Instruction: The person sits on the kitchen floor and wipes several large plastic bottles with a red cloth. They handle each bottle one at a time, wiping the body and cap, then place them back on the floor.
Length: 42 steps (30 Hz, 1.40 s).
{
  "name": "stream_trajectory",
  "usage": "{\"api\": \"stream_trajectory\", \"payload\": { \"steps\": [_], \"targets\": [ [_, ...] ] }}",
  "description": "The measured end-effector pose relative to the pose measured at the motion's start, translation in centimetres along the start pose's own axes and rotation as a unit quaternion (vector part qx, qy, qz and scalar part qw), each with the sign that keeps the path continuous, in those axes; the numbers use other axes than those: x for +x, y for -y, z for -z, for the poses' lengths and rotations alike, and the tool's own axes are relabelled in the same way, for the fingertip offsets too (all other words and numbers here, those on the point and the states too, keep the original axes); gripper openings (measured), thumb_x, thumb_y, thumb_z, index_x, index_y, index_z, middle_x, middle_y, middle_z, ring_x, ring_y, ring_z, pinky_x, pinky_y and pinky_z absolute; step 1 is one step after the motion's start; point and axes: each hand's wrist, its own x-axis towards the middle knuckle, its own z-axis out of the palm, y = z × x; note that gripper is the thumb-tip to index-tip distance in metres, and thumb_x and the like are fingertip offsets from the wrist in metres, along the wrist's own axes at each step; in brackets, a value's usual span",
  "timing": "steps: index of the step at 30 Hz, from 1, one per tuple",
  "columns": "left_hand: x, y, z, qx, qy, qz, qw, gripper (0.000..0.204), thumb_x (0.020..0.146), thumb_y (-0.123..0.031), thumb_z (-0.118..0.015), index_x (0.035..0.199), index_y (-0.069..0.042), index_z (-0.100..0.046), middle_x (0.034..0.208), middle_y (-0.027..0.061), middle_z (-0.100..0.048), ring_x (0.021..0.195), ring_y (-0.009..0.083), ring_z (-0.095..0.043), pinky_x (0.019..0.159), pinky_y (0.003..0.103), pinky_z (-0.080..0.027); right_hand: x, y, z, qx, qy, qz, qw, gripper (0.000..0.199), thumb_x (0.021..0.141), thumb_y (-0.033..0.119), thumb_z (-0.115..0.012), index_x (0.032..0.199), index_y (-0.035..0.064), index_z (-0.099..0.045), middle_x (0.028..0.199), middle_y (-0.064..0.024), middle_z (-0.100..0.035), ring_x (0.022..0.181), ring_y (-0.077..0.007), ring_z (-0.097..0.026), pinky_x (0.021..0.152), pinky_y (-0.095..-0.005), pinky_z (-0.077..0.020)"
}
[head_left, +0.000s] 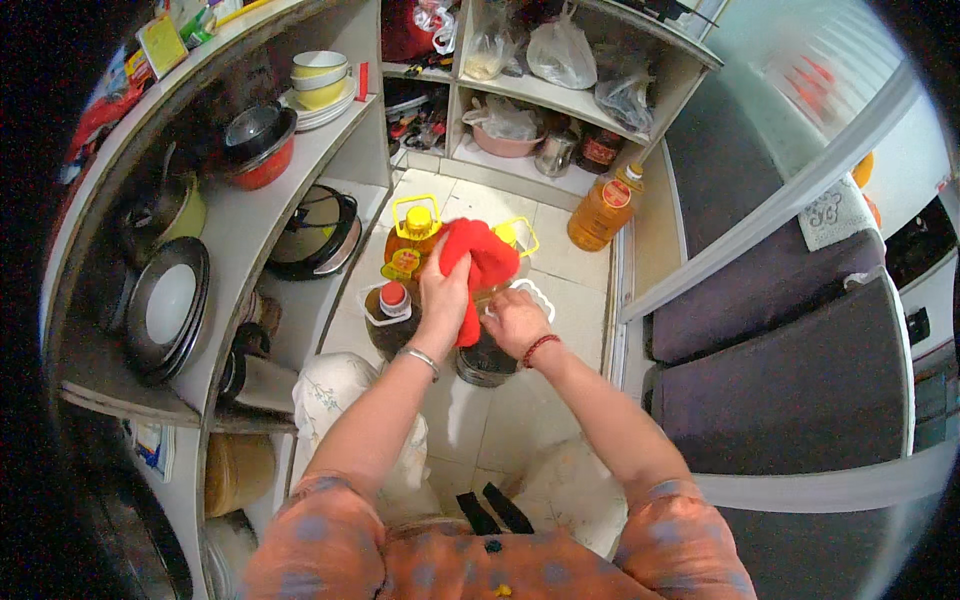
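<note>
My left hand [445, 300] is closed on a bunched red cloth [482, 255], and part of it hangs below my fingers. My right hand [518, 325] curls its fingers at the top of a dark jug [486, 365] with a white handle [537, 293]; the fingers hide the jug's neck and cap. Left of it stands a dark jug with a red cap [393, 294]. Behind my left hand is an oil jug [406, 256] with a yellow cap and handle. Another jug's yellow cap [505, 234] shows behind the cloth, which hides much of that jug.
A tall oil bottle [606, 208] stands on the tiles [565, 285] by the back right. Curved shelves on the left hold stacked bowls [320, 80], dark pans [170, 305] and an electric cooker [318, 232]. Bags and a pink basin [505, 140] fill the back shelves. A sliding door frame [740, 225] borders the right.
</note>
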Motion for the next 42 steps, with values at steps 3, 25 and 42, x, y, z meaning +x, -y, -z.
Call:
{"api": "stream_trajectory", "payload": {
  "steps": [3,25,42],
  "targets": [
    [0.4,1.3,-0.4,-0.012,-0.005,0.005,1.000,0.043,0.091,-0.013,-0.057,0.131,-0.001,-0.050,0.122,0.0121,-0.059,0.110,0.0192,-0.056,0.096,0.031,-0.043,0.3,-0.1,-1.5,-0.061,-0.036,-0.002,0.997,0.027,0.084,0.028,-0.059,0.103,0.0085,-0.058,0.101,-0.0130,-0.059,0.101,-0.0325,-0.054,0.083,-0.0461,-0.0464],
    [-4.9,18.8,-1.7,0.188,0.179,0.180,0.949,0.059,0.089,-0.044,-0.054,0.130,-0.001,-0.049,0.133,0.0212,-0.050,0.124,0.0375,-0.045,0.102,0.040,-0.036,-7.0,-8.7,0.1,0.150,-0.124,-0.097,0.976,0.014,0.071,0.003,-0.055,0.084,0.0052,-0.056,0.079,-0.0116,-0.056,0.079,-0.0321,-0.054,0.073,-0.0414,-0.0440],
    [-8.9,16.4,-3.5,0.265,0.140,-0.036,0.953,0.054,0.090,-0.042,-0.052,0.129,-0.004,-0.052,0.137,0.0186,-0.047,0.127,0.0401,-0.040,0.105,0.046,-0.033,-8.3,-9.1,0.1,0.141,-0.139,-0.139,0.970,0.014,0.072,0.002,-0.056,0.086,0.0046,-0.056,0.078,-0.0118,-0.057,0.078,-0.0315,-0.055,0.071,-0.0402,-0.0455]
  ]
}}
